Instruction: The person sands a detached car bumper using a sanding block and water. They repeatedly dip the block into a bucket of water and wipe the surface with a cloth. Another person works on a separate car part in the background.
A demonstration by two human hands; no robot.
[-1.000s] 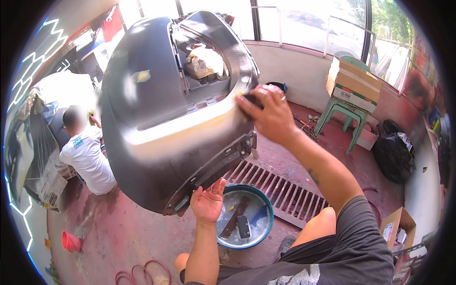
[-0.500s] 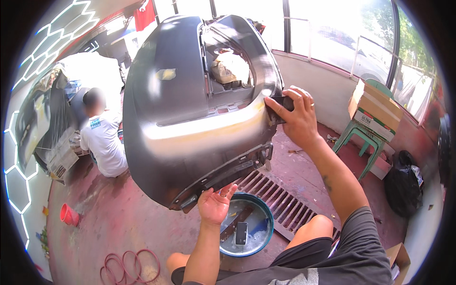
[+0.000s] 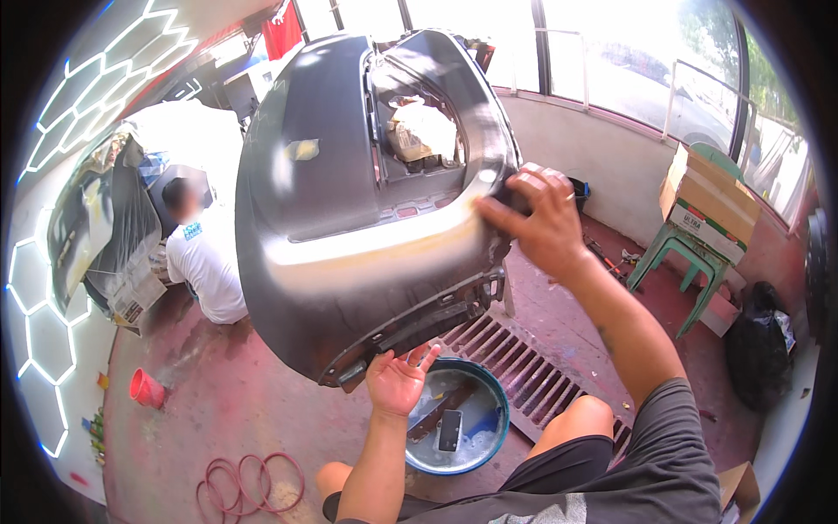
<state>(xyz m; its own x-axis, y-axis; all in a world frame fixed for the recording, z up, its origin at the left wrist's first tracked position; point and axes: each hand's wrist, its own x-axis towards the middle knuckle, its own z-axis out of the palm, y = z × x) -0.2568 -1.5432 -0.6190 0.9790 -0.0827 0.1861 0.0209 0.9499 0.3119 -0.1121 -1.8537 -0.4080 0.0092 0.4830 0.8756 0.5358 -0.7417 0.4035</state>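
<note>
A large dark car bumper [image 3: 323, 192] stands tilted before me, with a sanded pale band across its middle. At its right edge my right hand [image 3: 546, 214] is closed around a small dark block [image 3: 515, 203], mostly hidden by the fingers, pressed against the bumper. Below, my left hand [image 3: 398, 384] is turned palm up, its fingers gripping the bumper's lower edge beside a black bracket strip [image 3: 410, 330]. Beneath that hand sits a round blue tub [image 3: 504, 428] of cloudy, foamy water, with a dark rectangular block [image 3: 449, 430] in it.
A metal floor grate [image 3: 524, 371] runs right of the tub. A reddish hose [image 3: 249, 485] lies coiled at lower left, near a red bucket [image 3: 147, 390]. Another person [image 3: 207, 262] crouches by a covered car. Cardboard boxes [image 3: 711, 196] rest on a green stool [image 3: 685, 262].
My right hand has shifted slightly left and down along the bumper's edge, with the dark block under its fingers. The left hand keeps its place. The view has turned slightly left.
</note>
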